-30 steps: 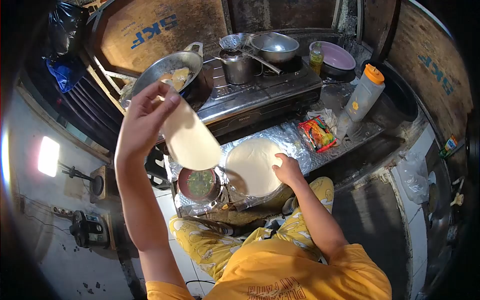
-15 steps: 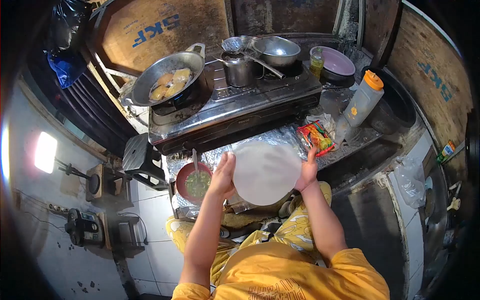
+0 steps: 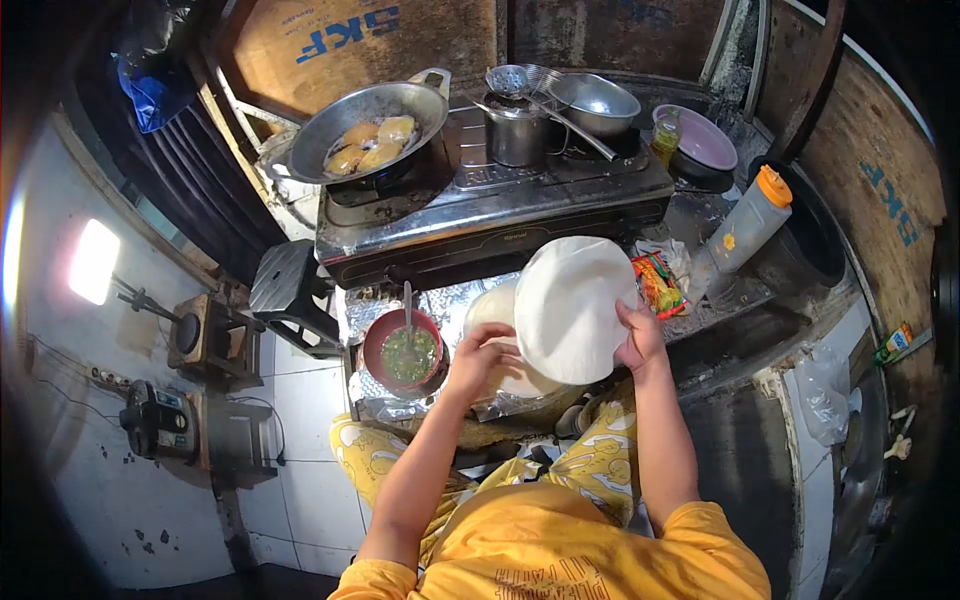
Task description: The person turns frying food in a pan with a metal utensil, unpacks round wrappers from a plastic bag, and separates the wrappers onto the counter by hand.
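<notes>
In my right hand [image 3: 642, 338] is a stack of thin round white wrappers [image 3: 572, 312], tilted up and gripped at its right edge between thumb and fingers. Partly behind that stack, a pale round wrapper [image 3: 490, 305] lies low over the foil-covered surface. My left hand [image 3: 485, 362] is over this lower wrapper, fingers apart and slightly bent; whether they touch it I cannot tell. To the left of that hand sits a red bowl [image 3: 372, 350] of chopped greens in liquid, with a spoon [image 3: 408, 305] standing in it.
Behind is a gas stove [image 3: 500, 220] bearing a wok [image 3: 300, 150] of frying pieces, a metal pot [image 3: 515, 140] and a steel bowl [image 3: 597, 103]. To the right are a red packet [image 3: 660, 285], an orange-capped bottle [image 3: 750, 225] and a pink basin [image 3: 705, 135]. A dark stool [image 3: 290, 280] stands left.
Both hands held one translucent round wrapper before. Now a wrapper lies low in front of me, my right hand holds up the white stack, and my left hand's fingers have spread.
</notes>
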`<state>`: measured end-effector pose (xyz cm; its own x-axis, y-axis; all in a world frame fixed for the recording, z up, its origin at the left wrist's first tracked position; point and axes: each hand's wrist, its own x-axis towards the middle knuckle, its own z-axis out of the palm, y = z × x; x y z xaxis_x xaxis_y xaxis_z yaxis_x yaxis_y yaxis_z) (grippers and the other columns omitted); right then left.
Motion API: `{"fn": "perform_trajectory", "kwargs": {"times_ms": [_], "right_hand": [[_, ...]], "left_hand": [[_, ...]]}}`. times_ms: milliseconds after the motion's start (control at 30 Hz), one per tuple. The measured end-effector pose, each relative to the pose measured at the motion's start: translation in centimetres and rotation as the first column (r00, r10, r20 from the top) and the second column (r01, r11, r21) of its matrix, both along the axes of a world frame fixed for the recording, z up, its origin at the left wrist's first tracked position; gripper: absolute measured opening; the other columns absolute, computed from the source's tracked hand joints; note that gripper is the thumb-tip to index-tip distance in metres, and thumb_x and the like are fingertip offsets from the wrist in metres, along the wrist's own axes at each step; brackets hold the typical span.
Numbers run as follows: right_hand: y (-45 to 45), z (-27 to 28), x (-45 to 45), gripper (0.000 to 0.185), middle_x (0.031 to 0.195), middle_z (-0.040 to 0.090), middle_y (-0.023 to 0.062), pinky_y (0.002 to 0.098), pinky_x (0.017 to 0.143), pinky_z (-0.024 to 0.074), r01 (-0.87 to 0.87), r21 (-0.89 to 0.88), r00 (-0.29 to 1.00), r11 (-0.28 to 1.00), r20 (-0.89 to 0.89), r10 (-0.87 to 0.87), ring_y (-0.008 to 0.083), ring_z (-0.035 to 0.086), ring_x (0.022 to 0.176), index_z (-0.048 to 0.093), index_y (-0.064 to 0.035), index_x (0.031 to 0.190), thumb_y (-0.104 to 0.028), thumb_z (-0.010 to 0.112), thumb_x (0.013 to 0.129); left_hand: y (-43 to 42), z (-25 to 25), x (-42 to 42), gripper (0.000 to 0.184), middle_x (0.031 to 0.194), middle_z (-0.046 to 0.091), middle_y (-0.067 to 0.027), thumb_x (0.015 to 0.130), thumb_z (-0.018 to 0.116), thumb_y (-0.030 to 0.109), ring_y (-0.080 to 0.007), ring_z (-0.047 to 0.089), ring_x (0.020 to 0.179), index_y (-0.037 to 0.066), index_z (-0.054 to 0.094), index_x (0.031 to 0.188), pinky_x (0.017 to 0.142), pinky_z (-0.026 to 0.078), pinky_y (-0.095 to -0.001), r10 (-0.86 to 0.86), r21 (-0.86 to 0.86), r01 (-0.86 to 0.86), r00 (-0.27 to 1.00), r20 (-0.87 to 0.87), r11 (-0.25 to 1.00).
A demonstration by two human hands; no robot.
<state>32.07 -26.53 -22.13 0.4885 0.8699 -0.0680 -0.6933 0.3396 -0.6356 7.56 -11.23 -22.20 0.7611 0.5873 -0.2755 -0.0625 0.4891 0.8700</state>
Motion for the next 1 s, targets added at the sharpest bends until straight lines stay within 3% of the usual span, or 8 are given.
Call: {"fn": "perform_trajectory", "kwargs": {"times_ms": [67, 133, 433, 733, 867, 900, 967, 1000], "right_hand": [[-0.3, 1.7, -0.1, 0.051, 0.133, 0.054, 0.0162, 0.0459, 0.098, 0.0493, 0.02, 0.033, 1.0, 0.999, 0.0, -0.02, 0.0311, 0.058, 0.118, 0.036, -0.0051, 0.143, -0.005, 0.052, 0.094], [-0.7, 4.3, -0.4, 0.05, 0.132, 0.055, 0.0166, 0.0475, 0.099, 0.0482, 0.038, 0.086, 0.999, 0.996, -0.016, -0.037, 0.0318, 0.057, 0.118, 0.038, -0.0024, 0.141, -0.008, 0.053, 0.094], [-6.3, 11.3, 1.0, 0.047, 0.127, 0.058, 0.0165, 0.0425, 0.098, 0.048, 0.331, 0.038, 0.876, 0.943, 0.359, -0.322, 0.0297, 0.06, 0.114, 0.044, 0.0028, 0.135, -0.005, 0.055, 0.091], [-13.9, 9.9, 1.0, 0.027, 0.101, 0.069, 0.0073, 0.0267, 0.078, 0.0514, 0.115, -0.358, 0.842, 0.927, 0.53, 0.101, 0.0144, 0.066, 0.086, 0.061, 0.002, 0.115, -0.005, 0.059, 0.09], [-14.1, 9.2, -0.4, 0.031, 0.105, 0.067, 0.0028, 0.0239, 0.08, 0.0489, 0.161, -0.435, 0.571, 0.886, 0.773, 0.276, 0.0082, 0.06, 0.092, 0.059, 0.0018, 0.122, -0.008, 0.06, 0.093], [-14.0, 9.8, -1.0, 0.032, 0.106, 0.066, 0.0026, 0.024, 0.08, 0.0485, 0.125, -0.422, 0.605, 0.898, 0.75, 0.268, 0.0067, 0.058, 0.094, 0.059, 0.0011, 0.124, -0.01, 0.058, 0.094], [-14.7, 11.4, -1.7, 0.031, 0.106, 0.064, 0.0016, 0.0239, 0.083, 0.0467, 0.141, -0.528, 0.723, 0.837, 0.633, 0.277, 0.0052, 0.056, 0.096, 0.058, 0.0011, 0.125, -0.011, 0.055, 0.096], [-15.0, 11.9, -2.0, 0.031, 0.106, 0.064, 0.0012, 0.0234, 0.083, 0.0466, 0.182, -0.392, 0.741, 0.902, 0.657, 0.136, 0.0049, 0.056, 0.096, 0.057, 0.0013, 0.125, -0.01, 0.054, 0.097]], "left_hand": [[-0.8, -4.0, 0.7, 0.024, 0.095, 0.068, -0.0129, 0.086, 0.051, 0.0, -0.0262, 0.068, 0.085, 0.001, 0.062, 0.107, 0.074, 0.055, -0.037, -0.056, 0.654, 0.19, 0.974, -0.22, 0.733], [-2.4, -4.4, 1.6, 0.013, 0.096, 0.067, -0.0125, 0.085, 0.058, 0.01, -0.0336, 0.064, 0.09, 0.004, 0.067, 0.092, 0.08, 0.051, -0.04, -0.045, 0.91, 0.236, 0.971, -0.235, 0.34], [-5.0, -4.6, 7.8, 0.022, 0.102, 0.061, -0.0153, 0.083, 0.063, 0.022, -0.0353, 0.058, 0.098, 0.005, 0.062, 0.098, 0.088, 0.049, -0.0432, 0.014, 0.869, 0.476, 0.876, -0.482, 0.133], [-4.7, -2.0, 8.6, 0.041, 0.111, 0.058, -0.0217, 0.08, 0.065, 0.028, -0.0392, 0.057, 0.105, 0.001, 0.058, 0.109, 0.091, 0.049, -0.0464, -0.005, 0.735, 0.66, 0.744, -0.668, 0.154], [-4.8, -3.5, 9.3, 0.043, 0.11, 0.058, -0.0227, 0.073, 0.063, 0.025, -0.0399, 0.057, 0.103, -0.001, 0.06, 0.107, 0.091, 0.049, -0.0471, 0.026, 0.759, 0.651, 0.759, -0.651, -0.008], [-4.3, -6.5, 9.5, 0.041, 0.107, 0.058, -0.0181, 0.073, 0.066, 0.028, -0.0373, 0.055, 0.105, 0.005, 0.062, 0.106, 0.095, 0.045, -0.0451, 0.025, 0.776, 0.622, 0.782, -0.623, -0.107], [-5.6, -1.6, 9.3, 0.036, 0.105, 0.059, -0.0135, 0.071, 0.07, 0.026, -0.0342, 0.054, 0.106, 0.007, 0.062, 0.101, 0.093, 0.046, -0.0439, -0.019, 0.761, 0.646, 0.762, -0.648, -0.057], [-4.9, -3.9, 9.7, 0.034, 0.103, 0.058, -0.015, 0.07, 0.071, 0.024, -0.0351, 0.055, 0.103, 0.007, 0.062, 0.099, 0.091, 0.047, -0.0447, -0.047, 0.796, 0.589, 0.799, -0.599, -0.136]]}}
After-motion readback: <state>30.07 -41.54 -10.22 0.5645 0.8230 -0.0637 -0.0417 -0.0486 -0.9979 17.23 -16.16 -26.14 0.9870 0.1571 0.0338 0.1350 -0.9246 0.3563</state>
